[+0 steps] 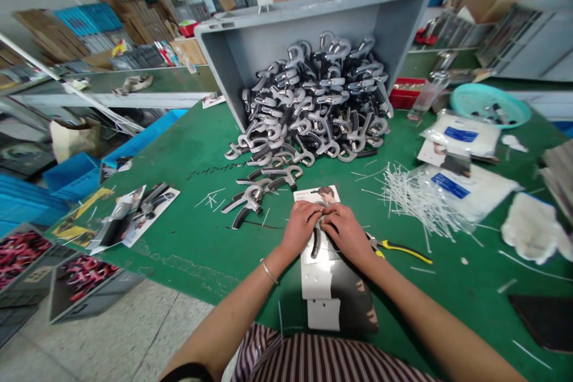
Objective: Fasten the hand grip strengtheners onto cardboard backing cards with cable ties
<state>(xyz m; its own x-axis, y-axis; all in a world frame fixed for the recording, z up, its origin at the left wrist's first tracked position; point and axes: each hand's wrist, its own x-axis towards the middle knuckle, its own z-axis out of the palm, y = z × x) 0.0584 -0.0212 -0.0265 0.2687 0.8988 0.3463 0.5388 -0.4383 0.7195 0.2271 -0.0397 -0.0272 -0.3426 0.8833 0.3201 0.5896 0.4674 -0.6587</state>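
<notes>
My left hand [302,225] and my right hand [348,230] meet over a printed backing card [316,277], fingers bent and close together. Between them is a grey-and-black hand grip [316,243], lying on the card with one curved black handle showing. My fingers close around its upper part and hide it, along with anything thin they may be pinching. More cards [324,314] lie underneath, nearer my body. Yellow-and-black cutting pliers [400,249] rest just right of my right hand. A few loose hand grips [250,196] sit to the left.
A tipped grey crate [308,17] spills many similar grips onto the green table [201,239]. White cable ties [416,203] are heaped at right beside plastic bags [470,188], a white glove [532,227] and a turquoise bowl [490,104]. Carded grips [134,215] lie at left.
</notes>
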